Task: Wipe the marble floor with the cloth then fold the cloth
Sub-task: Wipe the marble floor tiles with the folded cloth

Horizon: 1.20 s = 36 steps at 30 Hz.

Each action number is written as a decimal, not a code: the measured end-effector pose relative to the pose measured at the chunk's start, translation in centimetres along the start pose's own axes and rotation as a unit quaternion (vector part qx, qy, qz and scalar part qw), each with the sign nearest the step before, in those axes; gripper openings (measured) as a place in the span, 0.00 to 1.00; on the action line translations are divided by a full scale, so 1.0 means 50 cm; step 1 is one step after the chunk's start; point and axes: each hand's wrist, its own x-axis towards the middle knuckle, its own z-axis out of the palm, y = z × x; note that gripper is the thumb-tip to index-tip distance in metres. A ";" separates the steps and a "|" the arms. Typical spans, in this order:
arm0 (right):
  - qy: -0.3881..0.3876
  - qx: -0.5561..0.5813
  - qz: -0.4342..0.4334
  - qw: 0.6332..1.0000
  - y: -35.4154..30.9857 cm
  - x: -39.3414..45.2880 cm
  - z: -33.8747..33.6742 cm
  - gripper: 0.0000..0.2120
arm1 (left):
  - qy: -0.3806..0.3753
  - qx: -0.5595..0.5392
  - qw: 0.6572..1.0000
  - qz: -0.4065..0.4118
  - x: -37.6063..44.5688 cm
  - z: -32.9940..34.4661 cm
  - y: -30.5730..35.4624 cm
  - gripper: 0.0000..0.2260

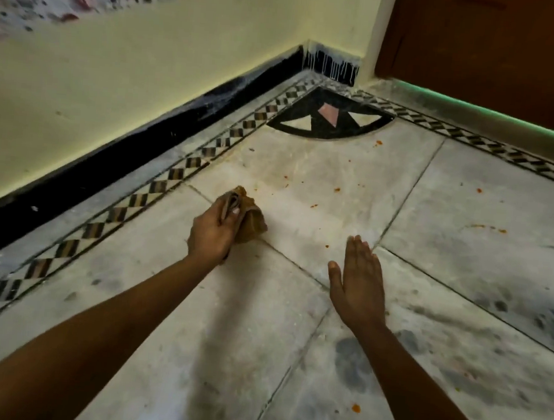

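A bunched brown cloth (251,222) rests on the white marble floor (320,193), with my left hand (212,229) closed around its near side. My right hand (359,281) hovers flat just above the floor to the right of the cloth, fingers straight and together, holding nothing. Small orange specks (314,206) are scattered over the marble beyond both hands, and one more orange speck (356,407) lies near my right forearm.
A checkered inlay border (158,187) runs along the black skirting (133,165) of the yellow wall on the left. A black fan-shaped inlay (329,118) fills the corner. A brown wooden door (494,48) stands at the back right.
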 end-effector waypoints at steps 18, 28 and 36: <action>-0.007 -0.068 0.010 0.998 0.108 0.195 0.115 0.31 | -0.181 0.363 0.913 0.043 0.307 0.191 -0.066 0.28; 0.016 -0.066 0.057 0.996 0.111 0.206 0.130 0.35 | -0.221 0.394 0.868 0.208 0.228 0.151 -0.123 0.31; 0.013 -0.074 0.062 0.995 0.109 0.205 0.129 0.34 | -0.168 0.370 0.912 0.055 0.408 0.235 -0.039 0.29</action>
